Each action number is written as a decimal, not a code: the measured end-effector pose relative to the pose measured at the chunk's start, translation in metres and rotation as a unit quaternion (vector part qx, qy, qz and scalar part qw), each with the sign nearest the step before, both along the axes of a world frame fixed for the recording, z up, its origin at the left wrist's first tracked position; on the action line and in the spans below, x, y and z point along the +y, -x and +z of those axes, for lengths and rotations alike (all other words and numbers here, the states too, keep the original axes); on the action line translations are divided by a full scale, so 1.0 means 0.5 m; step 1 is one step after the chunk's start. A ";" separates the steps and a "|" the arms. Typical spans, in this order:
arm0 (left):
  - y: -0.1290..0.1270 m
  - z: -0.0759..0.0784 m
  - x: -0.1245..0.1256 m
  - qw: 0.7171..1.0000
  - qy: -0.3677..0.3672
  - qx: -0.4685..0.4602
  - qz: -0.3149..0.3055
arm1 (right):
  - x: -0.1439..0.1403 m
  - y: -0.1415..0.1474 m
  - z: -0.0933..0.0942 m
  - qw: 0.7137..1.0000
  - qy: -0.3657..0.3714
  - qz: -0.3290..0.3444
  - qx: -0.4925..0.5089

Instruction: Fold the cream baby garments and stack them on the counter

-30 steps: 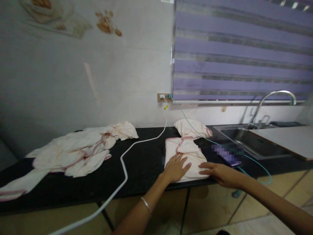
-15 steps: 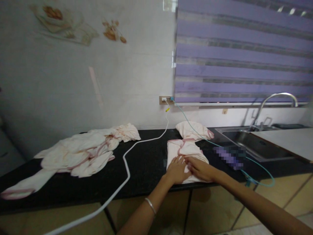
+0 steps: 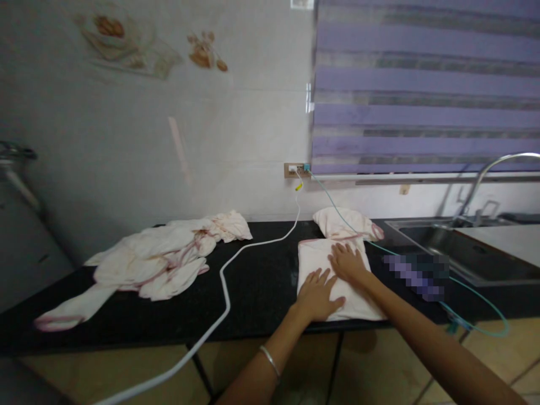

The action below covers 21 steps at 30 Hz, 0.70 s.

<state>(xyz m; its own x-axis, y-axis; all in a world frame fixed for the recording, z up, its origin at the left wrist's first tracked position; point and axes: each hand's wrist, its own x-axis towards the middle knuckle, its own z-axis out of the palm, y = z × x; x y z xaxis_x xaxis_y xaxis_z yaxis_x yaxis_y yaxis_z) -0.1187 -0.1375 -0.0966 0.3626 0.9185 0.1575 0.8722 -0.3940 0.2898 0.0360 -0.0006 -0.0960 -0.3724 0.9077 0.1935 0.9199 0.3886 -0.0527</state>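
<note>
A white cloth garment with pink trim [image 3: 356, 301], folded into a rough rectangle, lies at the front edge of the black counter. My left hand [image 3: 318, 295] rests flat on its left part with the fingers spread. Farther back, my right hand [image 3: 346, 263] presses on the upper part, palm down and fingers apart. Just behind the folded garment, and close against it, is another folded white cloth with pink edging [image 3: 343, 223]. To the left, a crumpled heap of white pink-trimmed clothes [image 3: 143, 259] spreads over the counter, one sleeve stretching toward the front.
A white cable [image 3: 225, 287] runs from the wall socket [image 3: 297, 170] across the black counter [image 3: 261, 281]. On the right, a thin teal cable [image 3: 485, 295] loops near a blurred purple item [image 3: 415, 278]. Beyond are a steel sink [image 3: 455, 250] and curved faucet [image 3: 475, 188].
My hands have moved apart; the right one has gone farther back. The garment's top now shows a plain white surface where pink-edged folds were visible. The view has shifted slightly left.
</note>
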 end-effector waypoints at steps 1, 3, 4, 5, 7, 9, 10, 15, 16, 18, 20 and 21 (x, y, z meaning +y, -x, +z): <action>0.000 0.000 -0.001 1.000 0.003 0.000 0.002 | 0.010 -0.004 -0.006 1.000 0.019 -0.011 0.003; 0.001 0.000 -0.004 1.000 0.004 -0.002 0.003 | 0.028 -0.015 -0.017 0.999 0.048 -0.016 0.007; 0.001 0.000 -0.005 1.000 0.003 -0.003 0.001 | 0.034 -0.019 -0.022 0.999 0.052 -0.012 0.009; 0.001 0.001 -0.006 1.000 0.003 -0.003 0.000 | 0.039 -0.022 -0.026 0.999 0.051 -0.008 0.011; 0.001 0.001 -0.006 1.000 0.008 -0.004 -0.001 | 0.045 -0.025 -0.031 0.999 0.046 -0.005 0.013; 0.003 0.001 -0.002 1.000 0.018 -0.004 -0.006 | 0.047 -0.025 -0.034 0.999 0.043 -0.004 0.015; 0.003 0.002 0.003 1.000 0.020 -0.006 -0.010 | 0.046 -0.025 -0.034 0.999 0.042 -0.004 0.015; 0.010 0.021 0.052 0.997 -0.064 -0.045 -0.015 | 0.040 -0.022 -0.031 0.999 0.037 -0.009 0.017; 0.014 0.027 0.065 0.995 -0.088 -0.049 0.007 | 0.038 -0.022 -0.030 0.999 0.035 -0.008 0.019; 0.023 0.036 0.091 0.990 -0.109 -0.043 0.077 | 0.035 -0.021 -0.027 0.999 0.035 -0.008 0.023; 0.035 0.035 0.113 0.985 -0.075 -0.027 0.152 | 0.033 -0.019 -0.024 0.999 0.035 -0.007 0.024; 0.041 0.031 0.121 0.982 -0.050 -0.020 0.181 | 0.031 -0.018 -0.024 0.999 0.034 -0.009 0.024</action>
<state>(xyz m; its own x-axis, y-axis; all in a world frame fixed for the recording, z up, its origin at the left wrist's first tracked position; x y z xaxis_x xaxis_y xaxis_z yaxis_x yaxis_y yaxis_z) -0.1389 -0.0772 -0.0810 0.0074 0.9655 0.2604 0.9489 -0.0889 0.3028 0.0452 0.0151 -0.1079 -0.3483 0.9256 0.1484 0.9221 0.3668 -0.1231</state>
